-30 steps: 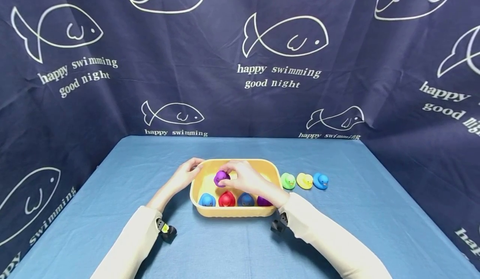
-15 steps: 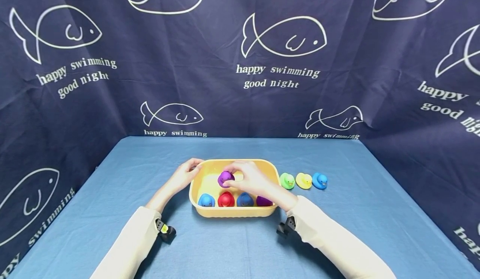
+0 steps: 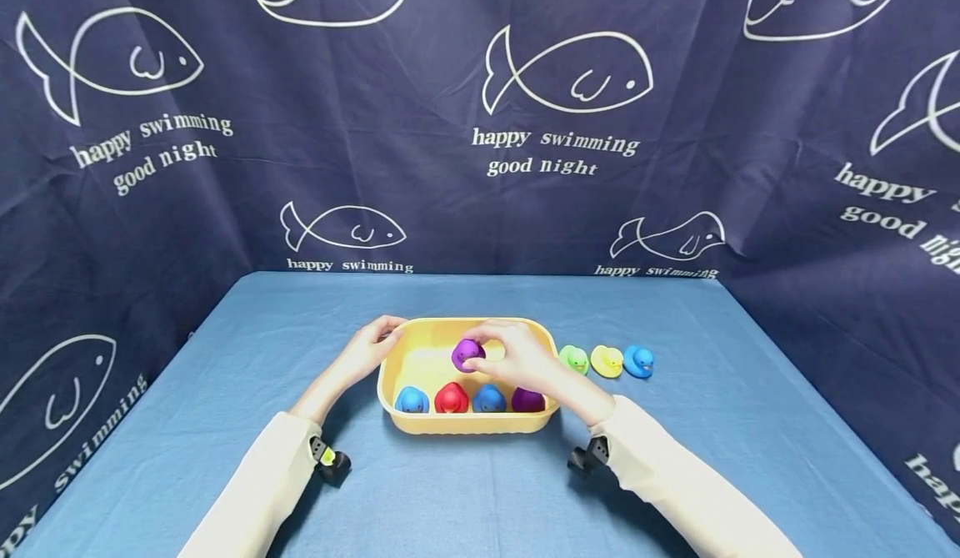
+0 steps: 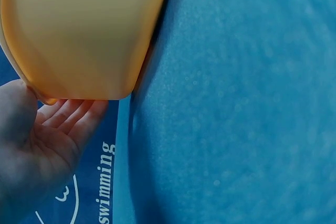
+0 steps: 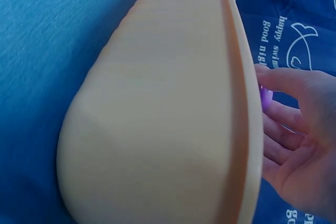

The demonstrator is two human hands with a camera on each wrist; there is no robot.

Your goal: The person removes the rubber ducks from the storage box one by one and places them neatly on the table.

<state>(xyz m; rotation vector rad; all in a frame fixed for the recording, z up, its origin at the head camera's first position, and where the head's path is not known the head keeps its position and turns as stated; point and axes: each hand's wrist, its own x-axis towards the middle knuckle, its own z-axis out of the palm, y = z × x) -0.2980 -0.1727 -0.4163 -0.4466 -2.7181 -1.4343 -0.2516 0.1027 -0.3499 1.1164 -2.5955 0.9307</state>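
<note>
My right hand (image 3: 517, 358) pinches a purple rubber duck (image 3: 467, 355) between thumb and fingers, over the inside of a yellow plastic basin (image 3: 475, 425). In the right wrist view only a sliver of that purple duck (image 5: 266, 98) shows past the basin's rim. At the basin's far left corner my left hand (image 3: 369, 348) holds the rim, its fingers (image 4: 86, 121) partly hidden behind the wall. Along the basin's near side sit a light blue duck (image 3: 412, 400), a red duck (image 3: 452, 398), a darker blue duck (image 3: 489, 399) and another purple duck (image 3: 528, 400).
Just right of the basin, a green duck (image 3: 574, 359), a yellow duck (image 3: 607, 361) and a blue duck (image 3: 639, 361) stand in a row on the blue tablecloth (image 3: 450, 491). A dark fish-print curtain (image 3: 450, 183) rises behind the table.
My right hand has moved a little to the right over the basin, carrying the purple duck along. The left hand keeps its place at the rim.
</note>
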